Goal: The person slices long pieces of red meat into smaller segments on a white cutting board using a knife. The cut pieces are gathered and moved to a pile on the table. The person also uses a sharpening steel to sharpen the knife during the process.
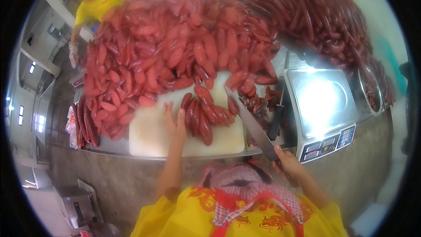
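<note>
My right hand (pixel 288 163) is wrapped round the handle of a long knife (pixel 253 125). Its blade points up and to the left, with the tip by the sausages at the right side of a white cutting board (pixel 144 127). A small bunch of dark red, shiny sausages (pixel 205 120) lies on the board. Just left of that bunch, my left hand (pixel 174 123) is over the board, fingers stretched and apart, holding nothing. Beyond the board rises a large heap of plump red sausages (pixel 175 39).
Right of the board lie small sausage pieces (pixel 259 101) and a black-handled tool (pixel 277 122). A digital scale (pixel 322 101) stands farther right, beside a metal bowl (pixel 370 90) of dark pieces. Longer sausages (pixel 320 17) are piled behind. A gloved co-worker in yellow (pixel 103 0) stands at the far left.
</note>
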A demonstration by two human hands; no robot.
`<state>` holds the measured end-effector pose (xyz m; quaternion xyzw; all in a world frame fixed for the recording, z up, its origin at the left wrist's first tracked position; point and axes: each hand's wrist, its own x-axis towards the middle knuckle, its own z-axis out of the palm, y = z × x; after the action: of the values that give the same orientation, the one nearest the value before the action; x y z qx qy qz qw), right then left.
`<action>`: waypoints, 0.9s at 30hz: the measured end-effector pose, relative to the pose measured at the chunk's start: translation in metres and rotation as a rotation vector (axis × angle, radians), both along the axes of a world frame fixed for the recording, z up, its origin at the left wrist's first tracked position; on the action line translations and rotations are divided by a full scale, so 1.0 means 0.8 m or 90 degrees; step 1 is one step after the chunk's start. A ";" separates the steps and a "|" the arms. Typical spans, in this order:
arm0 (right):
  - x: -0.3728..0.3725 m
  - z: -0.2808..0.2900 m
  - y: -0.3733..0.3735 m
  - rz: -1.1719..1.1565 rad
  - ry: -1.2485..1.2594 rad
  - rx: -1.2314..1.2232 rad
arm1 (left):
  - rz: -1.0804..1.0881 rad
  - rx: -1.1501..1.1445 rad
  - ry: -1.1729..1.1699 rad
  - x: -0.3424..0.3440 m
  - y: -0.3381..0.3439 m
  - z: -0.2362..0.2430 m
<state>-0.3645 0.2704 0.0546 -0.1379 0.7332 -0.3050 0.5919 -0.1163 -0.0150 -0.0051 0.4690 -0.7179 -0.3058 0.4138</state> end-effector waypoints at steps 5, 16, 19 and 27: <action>0.003 -0.001 0.002 0.011 -0.015 0.063 | 0.029 0.043 -0.088 0.004 0.046 -0.007; 0.049 0.019 -0.106 0.120 -0.105 0.034 | 0.059 -0.007 0.221 -0.094 0.020 0.011; 0.041 0.067 -0.156 0.105 -0.025 -0.070 | 0.029 -0.141 0.328 -0.130 -0.045 0.048; -0.019 0.152 -0.313 -0.099 0.059 -0.276 | 0.074 -0.319 0.238 -0.274 -0.301 0.196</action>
<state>-0.3796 0.0203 0.1765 -0.2189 0.6853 -0.4932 0.4890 -0.3353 -0.2556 0.1514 0.3284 -0.6543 -0.1759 0.6582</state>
